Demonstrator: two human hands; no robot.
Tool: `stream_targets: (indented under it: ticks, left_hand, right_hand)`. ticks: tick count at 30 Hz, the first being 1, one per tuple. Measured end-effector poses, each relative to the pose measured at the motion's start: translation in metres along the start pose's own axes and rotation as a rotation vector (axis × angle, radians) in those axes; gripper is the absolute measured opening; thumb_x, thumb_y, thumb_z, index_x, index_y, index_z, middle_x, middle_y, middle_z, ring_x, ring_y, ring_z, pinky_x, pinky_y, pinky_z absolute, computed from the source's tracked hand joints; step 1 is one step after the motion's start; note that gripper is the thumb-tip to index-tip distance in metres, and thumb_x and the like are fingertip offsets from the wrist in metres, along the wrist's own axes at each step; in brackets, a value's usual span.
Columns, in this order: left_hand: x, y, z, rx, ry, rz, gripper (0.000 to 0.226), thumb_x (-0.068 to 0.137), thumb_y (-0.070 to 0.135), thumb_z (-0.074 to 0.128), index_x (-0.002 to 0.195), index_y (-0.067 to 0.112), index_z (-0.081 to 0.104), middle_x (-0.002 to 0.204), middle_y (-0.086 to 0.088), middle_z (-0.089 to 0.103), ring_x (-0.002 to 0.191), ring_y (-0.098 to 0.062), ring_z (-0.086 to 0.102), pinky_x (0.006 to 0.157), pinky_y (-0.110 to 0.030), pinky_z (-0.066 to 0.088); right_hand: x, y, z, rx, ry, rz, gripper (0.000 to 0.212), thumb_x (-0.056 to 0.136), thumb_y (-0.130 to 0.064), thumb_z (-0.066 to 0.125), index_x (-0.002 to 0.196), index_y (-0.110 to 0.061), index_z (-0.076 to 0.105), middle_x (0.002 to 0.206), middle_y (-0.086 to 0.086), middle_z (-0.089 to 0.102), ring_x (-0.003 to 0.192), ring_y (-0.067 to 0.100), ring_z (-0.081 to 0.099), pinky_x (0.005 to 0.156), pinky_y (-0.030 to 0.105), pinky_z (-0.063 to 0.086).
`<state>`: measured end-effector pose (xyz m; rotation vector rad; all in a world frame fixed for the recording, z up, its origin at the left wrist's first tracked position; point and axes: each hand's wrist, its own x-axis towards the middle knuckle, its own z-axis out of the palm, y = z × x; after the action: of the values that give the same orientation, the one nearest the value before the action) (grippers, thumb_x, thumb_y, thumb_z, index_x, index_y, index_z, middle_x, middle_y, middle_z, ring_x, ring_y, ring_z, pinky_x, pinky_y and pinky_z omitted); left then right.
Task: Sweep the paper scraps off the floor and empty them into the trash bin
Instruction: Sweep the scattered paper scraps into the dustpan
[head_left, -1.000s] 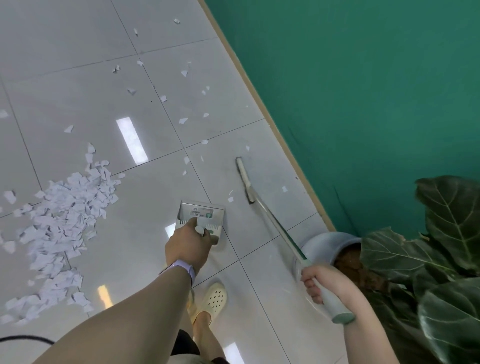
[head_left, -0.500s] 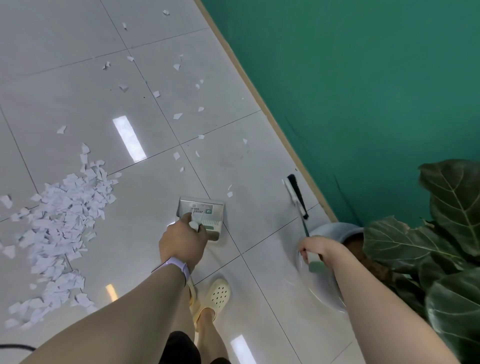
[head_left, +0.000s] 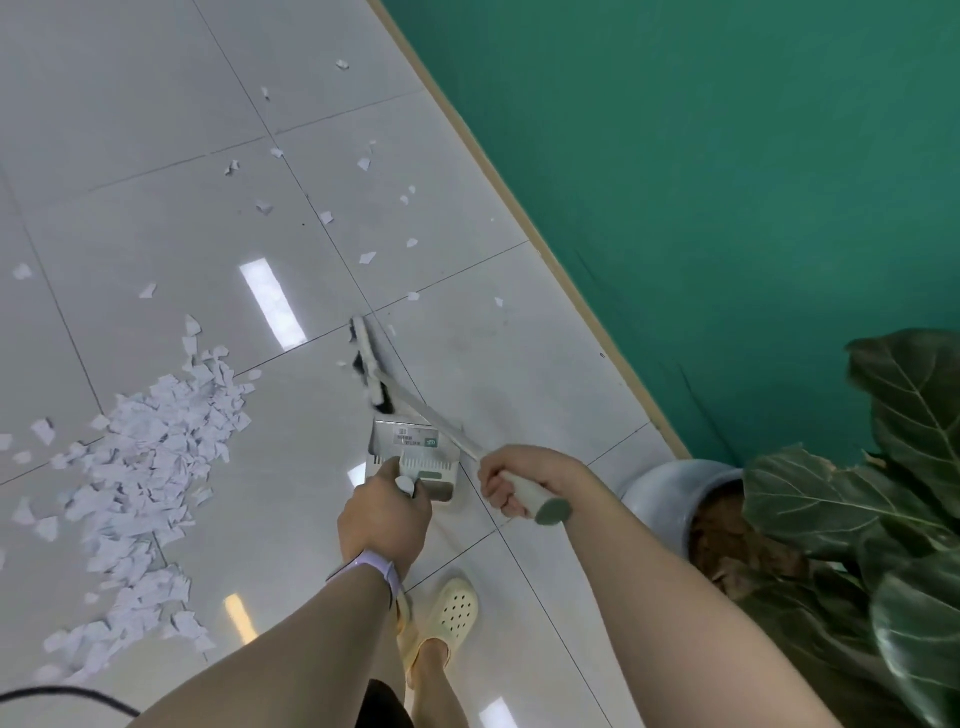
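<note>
With the left hand (head_left: 384, 514) gripping the dustpan (head_left: 415, 457) handle and the right hand (head_left: 524, 483) gripping the broom (head_left: 374, 369), short low strokes should pull the scattered paper scraps (head_left: 363, 257) beyond the fingers toward the pan.

Left hand (head_left: 384, 514) and right hand (head_left: 511, 480) grip handles.

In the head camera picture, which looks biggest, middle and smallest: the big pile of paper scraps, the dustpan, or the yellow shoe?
1. Pile of paper scraps, by far the biggest.
2. Dustpan.
3. Yellow shoe.
The dustpan and shoe look close in size, so their order is unsure.
</note>
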<state>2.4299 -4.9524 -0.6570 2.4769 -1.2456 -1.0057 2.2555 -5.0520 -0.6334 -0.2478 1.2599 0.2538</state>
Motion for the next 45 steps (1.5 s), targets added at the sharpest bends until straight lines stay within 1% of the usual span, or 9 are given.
stream_targets:
  ticks: [5,11,15,20,28,34,38,42,45]
  left_hand:
    - [0.001,-0.009,-0.003,0.007,-0.051,-0.007,0.04,0.091,0.041,0.049,0.129,0.035,0.058,0.1,0.002,0.073,0.085,-0.026,0.068,0.071,-0.032,0.057]
    - [-0.014,-0.003,-0.014,-0.156,-0.232,-0.067,0.027,0.091,0.031,0.051,0.117,0.026,0.057,0.111,-0.003,0.069,0.098,-0.029,0.067,0.076,-0.03,0.049]
    - [0.005,-0.023,-0.025,-0.258,-0.346,-0.128,0.027,0.083,0.031,0.06,0.109,0.023,0.062,0.108,-0.003,0.071,0.092,-0.025,0.064,0.084,-0.036,0.055]
    - [0.023,-0.03,-0.083,-0.366,-0.213,-0.167,0.012,0.086,0.018,0.058,0.096,0.012,0.063,0.082,-0.001,0.065,0.086,-0.03,0.064,0.065,-0.027,0.043]
    - [0.049,-0.008,-0.118,-0.584,-0.044,-0.259,0.02,0.091,0.016,0.054,0.073,0.021,0.049,0.072,-0.005,0.066,0.071,-0.03,0.064,0.074,-0.035,0.055]
    - [0.095,-0.009,-0.116,-0.43,-0.074,-0.216,0.015,0.09,0.02,0.057,0.105,0.024,0.058,0.088,-0.009,0.072,0.068,-0.031,0.069,0.051,-0.037,0.059]
    - [0.117,0.02,-0.122,-0.338,-0.041,-0.277,0.018,0.089,0.02,0.059,0.107,0.024,0.057,0.091,-0.011,0.072,0.08,-0.034,0.068,0.062,-0.033,0.053]
    - [0.128,0.047,-0.126,-0.295,0.027,-0.333,0.011,0.094,0.028,0.058,0.102,0.024,0.065,0.079,-0.003,0.073,0.079,-0.027,0.068,0.065,-0.03,0.05]
    - [0.122,0.065,-0.126,-0.327,0.118,-0.382,0.008,0.097,0.028,0.057,0.105,0.029,0.059,0.065,0.001,0.067,0.071,-0.023,0.064,0.06,-0.028,0.043]
  right_hand:
    - [-0.01,0.007,0.003,0.197,-0.16,-0.106,0.011,0.085,-0.004,0.047,0.085,-0.015,0.048,0.058,-0.006,0.036,0.037,0.004,0.033,0.031,0.016,0.029]
    - [-0.066,0.056,0.012,0.105,0.069,-0.235,0.016,0.07,-0.002,0.055,0.08,-0.013,0.051,0.06,0.002,0.034,0.039,0.01,0.029,0.035,0.016,0.021]
    - [-0.093,0.062,0.009,0.158,0.179,-0.194,0.021,0.085,0.004,0.047,0.071,-0.012,0.047,0.058,0.003,0.038,0.038,0.012,0.034,0.037,0.017,0.023]
    - [-0.109,0.037,0.011,0.371,0.335,-0.112,0.021,0.079,-0.004,0.051,0.066,-0.016,0.04,0.046,-0.002,0.042,0.03,0.01,0.042,0.03,0.017,0.035]
    - [-0.098,-0.058,0.028,0.208,0.677,-0.312,0.015,0.074,0.003,0.05,0.072,-0.012,0.051,0.039,0.003,0.05,0.03,0.017,0.048,0.039,0.02,0.043]
    - [-0.076,-0.111,-0.024,0.085,0.654,-0.198,0.014,0.083,0.005,0.05,0.086,-0.005,0.059,0.064,0.008,0.055,0.052,0.022,0.051,0.056,0.027,0.044]
    - [-0.031,-0.155,-0.043,0.066,0.556,-0.14,0.008,0.092,0.002,0.053,0.088,-0.004,0.057,0.042,0.002,0.049,0.029,0.014,0.048,0.034,0.022,0.042]
    - [0.001,-0.181,-0.007,-0.117,0.323,-0.014,0.021,0.082,0.011,0.044,0.099,0.001,0.054,0.076,0.013,0.054,0.06,0.026,0.057,0.049,0.027,0.048]
    - [0.015,-0.191,0.027,-0.254,0.215,0.034,0.015,0.082,0.009,0.04,0.083,0.0,0.052,0.056,0.009,0.054,0.045,0.023,0.052,0.043,0.021,0.044]
